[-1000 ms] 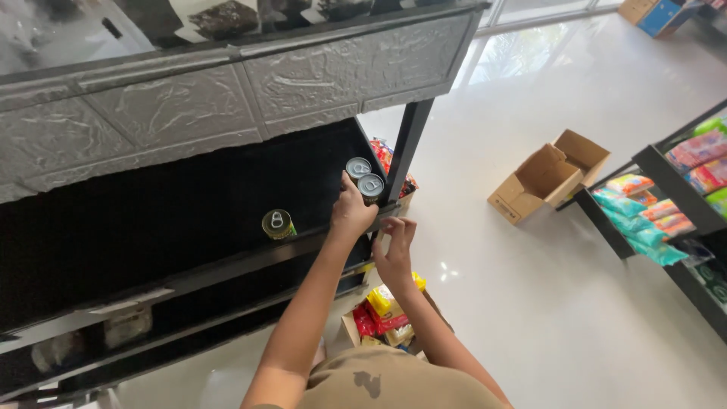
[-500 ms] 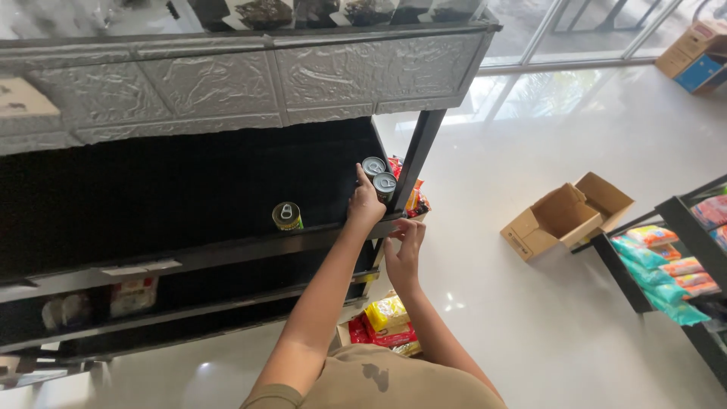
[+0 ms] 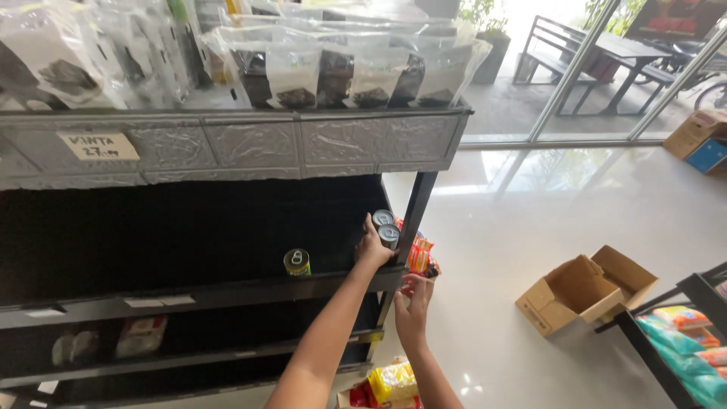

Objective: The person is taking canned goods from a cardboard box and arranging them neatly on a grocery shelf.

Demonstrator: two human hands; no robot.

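— What am I looking at, biggest thing first?

— The black shelf unit fills the left of my view. Everything else I place against it. On its top tier sit clear pouches with dark contents. Right of the unit is pale, glossy floor, glass walls beyond it, and an open cardboard box well apart from the unit's right post.

— And your hands?

— My left hand is up on the middle shelf at the unit's right end, fingers closed around the nearer of two silver-topped cans that stand touching each other by the post. My right hand hangs just below that shelf's front edge, fingers loosely curled; whether they hold anything I cannot tell.

— Which step is this, would you say?

— I judge I'm seating the can beside its neighbour. Next calls for letting go cleanly without tipping either one.

— Anything else on that shelf?

— One green can, alone, further left. Colourful snack packets hang just outside the post.
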